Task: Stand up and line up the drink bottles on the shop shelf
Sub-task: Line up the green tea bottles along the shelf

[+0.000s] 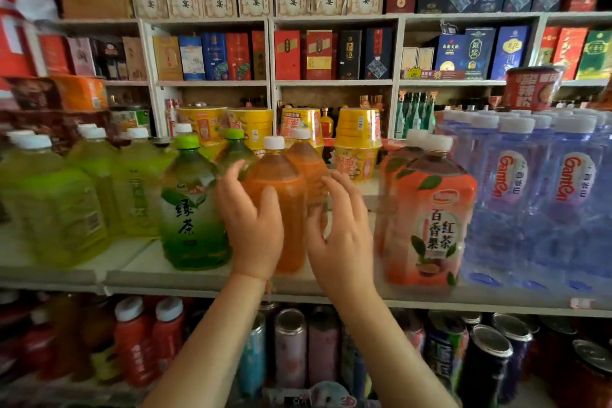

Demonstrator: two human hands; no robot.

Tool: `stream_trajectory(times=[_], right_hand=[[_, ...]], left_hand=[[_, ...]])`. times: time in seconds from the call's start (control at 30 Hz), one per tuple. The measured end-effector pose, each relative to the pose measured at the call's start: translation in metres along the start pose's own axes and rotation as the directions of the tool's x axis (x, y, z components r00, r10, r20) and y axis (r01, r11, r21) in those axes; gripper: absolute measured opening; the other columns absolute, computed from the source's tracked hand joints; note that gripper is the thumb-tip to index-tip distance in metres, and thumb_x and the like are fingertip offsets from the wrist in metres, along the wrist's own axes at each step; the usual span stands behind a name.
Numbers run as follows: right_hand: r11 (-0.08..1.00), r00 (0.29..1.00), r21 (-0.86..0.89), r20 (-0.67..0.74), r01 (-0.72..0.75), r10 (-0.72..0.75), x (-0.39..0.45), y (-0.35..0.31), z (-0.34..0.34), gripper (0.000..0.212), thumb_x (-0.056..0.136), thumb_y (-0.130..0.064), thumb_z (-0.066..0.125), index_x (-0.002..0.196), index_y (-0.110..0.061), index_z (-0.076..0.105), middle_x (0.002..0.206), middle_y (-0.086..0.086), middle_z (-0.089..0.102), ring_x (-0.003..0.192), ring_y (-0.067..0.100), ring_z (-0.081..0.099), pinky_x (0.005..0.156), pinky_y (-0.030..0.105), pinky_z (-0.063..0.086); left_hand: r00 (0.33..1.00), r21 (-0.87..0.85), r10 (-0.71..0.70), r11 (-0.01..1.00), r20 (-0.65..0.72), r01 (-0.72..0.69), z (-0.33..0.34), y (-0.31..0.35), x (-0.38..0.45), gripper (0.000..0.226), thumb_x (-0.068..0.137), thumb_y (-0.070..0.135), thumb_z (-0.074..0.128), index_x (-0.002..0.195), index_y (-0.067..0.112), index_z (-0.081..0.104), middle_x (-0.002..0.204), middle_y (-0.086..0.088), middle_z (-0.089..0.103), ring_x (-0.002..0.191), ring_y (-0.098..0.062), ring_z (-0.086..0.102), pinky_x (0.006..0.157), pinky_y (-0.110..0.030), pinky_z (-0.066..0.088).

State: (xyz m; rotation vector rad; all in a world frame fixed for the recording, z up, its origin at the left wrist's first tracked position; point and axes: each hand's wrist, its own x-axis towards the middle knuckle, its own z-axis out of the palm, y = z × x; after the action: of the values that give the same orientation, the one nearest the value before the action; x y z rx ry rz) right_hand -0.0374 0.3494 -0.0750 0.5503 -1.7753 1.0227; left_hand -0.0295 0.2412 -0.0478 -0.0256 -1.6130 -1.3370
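An orange drink bottle (pixel 288 182) with a white cap stands upright at the front of the white shelf (pixel 198 278). My left hand (pixel 251 225) holds it, thumb on the front and fingers curved round its left side. My right hand (pixel 344 235) hovers at its right side with fingers spread and blurred, holding nothing. A second orange bottle (pixel 308 159) stands just behind. A green tea bottle (pixel 190 209) stands upright to the left, and a peach-labelled red tea bottle (pixel 430 219) to the right.
Yellow-green bottles (pixel 59 209) fill the shelf's left end and packed water bottles (pixel 516 192) its right end. Yellow cup packs (pixel 357 142) stand behind. Cans (pixel 289 341) and red bottles (pixel 132 338) sit on the shelf below. Boxed goods line the wall shelves.
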Motion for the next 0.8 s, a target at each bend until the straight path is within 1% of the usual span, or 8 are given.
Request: stream_trajectory(times=[0.17,0.23,0.3,0.37,0.43,0.53,0.63,0.8], right_hand=[[0.947,0.921,0.048,0.254,-0.318,0.296,0.0,-0.018,0.019,0.056,0.096,-0.023,0.055,0.148,-0.014,0.038,0.14,-0.004,0.049,0.129,0.014,0.047,0.107,0.032,0.043],[0.879,0.823,0.078,0.4,-0.47,0.404,0.002,-0.023,0.02,0.065,0.095,-0.035,0.056,0.153,-0.025,0.028,0.139,-0.007,0.052,0.123,0.011,0.053,0.103,0.036,0.049],[0.856,0.794,0.065,0.415,-0.513,0.444,0.005,-0.025,0.02,0.069,0.089,-0.047,0.053,0.152,-0.032,0.029,0.133,-0.007,0.059,0.116,0.011,0.059,0.096,0.041,0.054],[0.837,0.79,0.088,0.396,-0.54,0.468,0.007,-0.022,0.019,0.061,0.088,-0.047,0.052,0.146,-0.034,0.037,0.119,-0.012,0.064,0.105,0.007,0.063,0.088,0.039,0.057],[0.831,0.784,0.091,0.402,-0.549,0.474,0.01,-0.022,0.016,0.049,0.094,-0.035,0.053,0.141,-0.034,0.041,0.108,-0.017,0.064,0.095,-0.001,0.062,0.079,0.025,0.056],[0.836,0.791,0.099,0.4,-0.54,0.464,0.013,-0.023,0.013,0.039,0.094,-0.027,0.053,0.131,-0.036,0.046,0.1,-0.016,0.066,0.088,-0.001,0.063,0.074,0.022,0.056],[0.838,0.793,0.095,0.395,-0.537,0.464,0.014,-0.024,0.01,0.037,0.087,-0.02,0.053,0.122,-0.033,0.055,0.094,-0.011,0.067,0.086,0.015,0.066,0.079,0.046,0.058],[0.856,0.826,0.021,0.278,-0.516,0.491,0.035,-0.02,0.007,0.02,0.095,-0.017,0.057,0.112,-0.027,0.06,0.094,-0.004,0.068,0.082,0.015,0.066,0.073,0.044,0.059]], left_hand=[[0.949,-0.078,-0.219,0.967,0.225,0.242,-0.014,-0.017,0.014,0.069,0.084,0.052,0.054,0.147,0.028,0.039,0.13,0.007,0.057,0.119,-0.015,0.057,0.1,-0.039,0.05],[0.914,-0.104,-0.263,0.946,0.31,0.307,-0.019,-0.024,0.02,0.072,0.081,0.056,0.064,0.144,0.031,0.041,0.123,0.011,0.06,0.115,-0.015,0.061,0.093,-0.033,0.053],[0.887,-0.103,-0.269,0.939,0.376,0.328,-0.022,-0.029,0.024,0.08,0.08,0.052,0.077,0.146,0.032,0.038,0.128,0.01,0.059,0.116,-0.014,0.06,0.09,-0.028,0.052],[0.906,-0.011,-0.211,0.973,0.367,0.231,-0.023,-0.028,0.025,0.091,0.076,0.049,0.082,0.149,0.033,0.032,0.138,0.007,0.053,0.121,-0.013,0.055,0.09,-0.025,0.047],[0.95,0.116,-0.017,0.993,0.312,-0.02,-0.024,-0.02,0.027,0.094,0.075,0.047,0.082,0.152,0.029,0.03,0.143,0.004,0.047,0.124,-0.01,0.046,0.092,-0.024,0.041],[0.898,0.32,0.297,0.859,0.326,-0.4,-0.019,-0.002,0.039,0.092,0.076,0.045,0.08,0.152,0.024,0.032,0.136,-0.003,0.051,0.12,-0.014,0.047,0.095,-0.028,0.042],[0.871,0.411,0.315,0.786,0.377,-0.462,-0.016,0.004,0.051,0.092,0.078,0.043,0.079,0.153,0.022,0.029,0.125,-0.008,0.058,0.113,-0.025,0.055,0.096,-0.04,0.05],[0.855,0.342,0.261,0.833,0.449,-0.434,-0.023,0.003,0.064,0.078,0.084,0.038,0.076,0.148,0.03,0.032,0.116,-0.006,0.058,0.106,-0.023,0.056,0.084,-0.027,0.042]])
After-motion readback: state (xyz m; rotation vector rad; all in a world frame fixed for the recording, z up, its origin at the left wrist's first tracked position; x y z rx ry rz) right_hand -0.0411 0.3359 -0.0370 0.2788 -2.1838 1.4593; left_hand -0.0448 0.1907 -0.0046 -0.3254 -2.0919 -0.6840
